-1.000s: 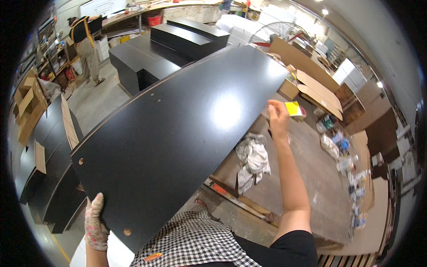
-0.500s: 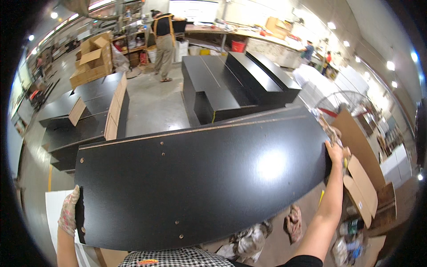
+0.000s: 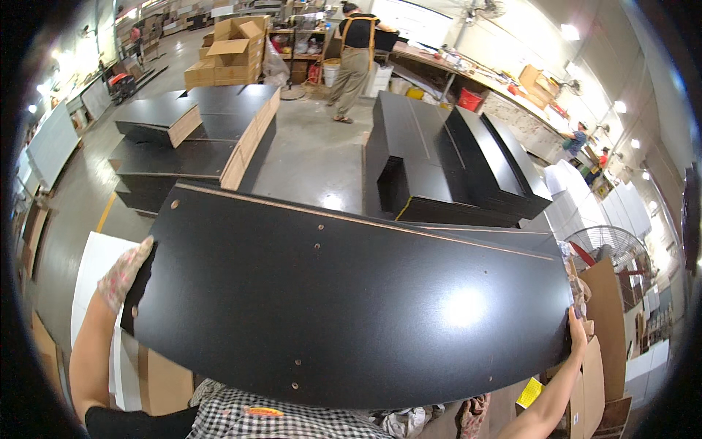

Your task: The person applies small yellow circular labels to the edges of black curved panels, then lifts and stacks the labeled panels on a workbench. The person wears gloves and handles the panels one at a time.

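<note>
A long black board (image 3: 351,300) with several drilled holes spans the space in front of me, tilted up at its left end. My left hand (image 3: 128,274), in a patterned work glove, grips its left edge. Bare, my right hand (image 3: 578,331) holds the right edge, thumb on the face and the other fingers out of sight behind. Under the board's far right side lies another black panel (image 3: 504,238). Beyond it stand a stack of black panels (image 3: 417,172) at the right and a second stack of black panels (image 3: 179,157) at the left.
Cardboard boxes (image 3: 230,55) stand at the back left. A person in an apron (image 3: 355,58) is near the long workbench (image 3: 468,73). A floor fan (image 3: 610,245) and an upright brown sheet (image 3: 605,314) are on the right, with a white panel (image 3: 99,285) at my left.
The board's left end has risen and its right end has dropped, with both hands still on it. My view has turned left, shifting the stacks rightward in the picture.
</note>
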The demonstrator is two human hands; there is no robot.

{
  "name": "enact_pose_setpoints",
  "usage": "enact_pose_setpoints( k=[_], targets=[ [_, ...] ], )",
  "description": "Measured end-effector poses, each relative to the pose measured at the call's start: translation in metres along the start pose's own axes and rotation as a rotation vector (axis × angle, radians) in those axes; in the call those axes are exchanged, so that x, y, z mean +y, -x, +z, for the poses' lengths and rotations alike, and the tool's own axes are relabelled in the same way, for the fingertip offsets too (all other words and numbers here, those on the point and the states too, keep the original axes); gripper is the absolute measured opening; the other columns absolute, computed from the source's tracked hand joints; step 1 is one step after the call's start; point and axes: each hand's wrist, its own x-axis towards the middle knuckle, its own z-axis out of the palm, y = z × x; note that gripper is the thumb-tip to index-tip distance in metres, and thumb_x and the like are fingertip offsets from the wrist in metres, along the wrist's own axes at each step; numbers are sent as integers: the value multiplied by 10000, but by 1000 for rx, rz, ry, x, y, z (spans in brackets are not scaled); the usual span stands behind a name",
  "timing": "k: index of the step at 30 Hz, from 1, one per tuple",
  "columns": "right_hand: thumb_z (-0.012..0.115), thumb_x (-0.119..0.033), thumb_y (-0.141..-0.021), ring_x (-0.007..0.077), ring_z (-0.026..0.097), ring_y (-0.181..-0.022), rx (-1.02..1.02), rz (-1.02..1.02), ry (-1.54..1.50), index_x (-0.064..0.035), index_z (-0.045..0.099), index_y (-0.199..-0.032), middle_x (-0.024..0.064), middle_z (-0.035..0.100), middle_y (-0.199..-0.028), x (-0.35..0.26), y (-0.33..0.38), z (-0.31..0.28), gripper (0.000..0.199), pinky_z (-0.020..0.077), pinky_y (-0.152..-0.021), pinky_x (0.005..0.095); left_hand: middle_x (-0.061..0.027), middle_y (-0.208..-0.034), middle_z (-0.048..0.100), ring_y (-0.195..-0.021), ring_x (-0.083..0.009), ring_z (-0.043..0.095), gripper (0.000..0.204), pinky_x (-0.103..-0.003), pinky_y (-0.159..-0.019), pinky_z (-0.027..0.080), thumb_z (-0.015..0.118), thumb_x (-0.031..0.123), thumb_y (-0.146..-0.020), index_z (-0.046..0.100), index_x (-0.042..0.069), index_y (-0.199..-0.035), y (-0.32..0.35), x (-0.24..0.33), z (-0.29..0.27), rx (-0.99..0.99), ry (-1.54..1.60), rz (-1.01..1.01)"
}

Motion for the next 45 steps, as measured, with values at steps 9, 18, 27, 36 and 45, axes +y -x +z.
enact_pose_setpoints(
  k=[9,18,27,36,45],
  targets=[
    [360,-641,-927,261,343,-1344,-552,-292,-377,-20,270,-1467,93,357,-1482,-12,105,18,828,259,-1102,410,-121,-972,669,-770,-199,650,608,-278,-754,530,556,553,-881,632,-11,-1094,-59,32,-54,19,295,-241],
    [387,-641,-921,250,380,-1312,-254,8,-80,-28,328,-1447,88,379,-1465,-48,117,32,810,303,-1076,380,-87,-1002,660,-820,-155,640,590,-291,-754,523,533,547,-900,626,2,-1105,-70,27,-62,-126,358,-279],
    [410,-642,-912,253,392,-1300,-203,12,-93,-22,343,-1440,90,391,-1456,-60,125,39,817,310,-1070,373,-156,-1118,627,-949,-189,628,764,-313,-879,492,455,664,-882,555,1,-1249,-88,11,-57,-28,331,-138],
    [434,-643,-903,255,404,-1288,-69,-10,-105,-16,357,-1432,92,403,-1446,-78,166,56,824,317,-1063,365,-134,-1009,666,-842,-176,646,752,-288,-780,523,487,696,-849,637,17,-1133,-104,-2,-62,-74,414,-183],
    [457,-644,-894,257,417,-1276,135,-118,-188,-10,372,-1425,94,415,-1437,-127,242,47,831,324,-1056,357,-108,-1131,633,-945,-171,615,733,-305,-850,502,474,660,-880,579,34,-1246,-165,-55,-70,-171,519,-167]
  ],
)
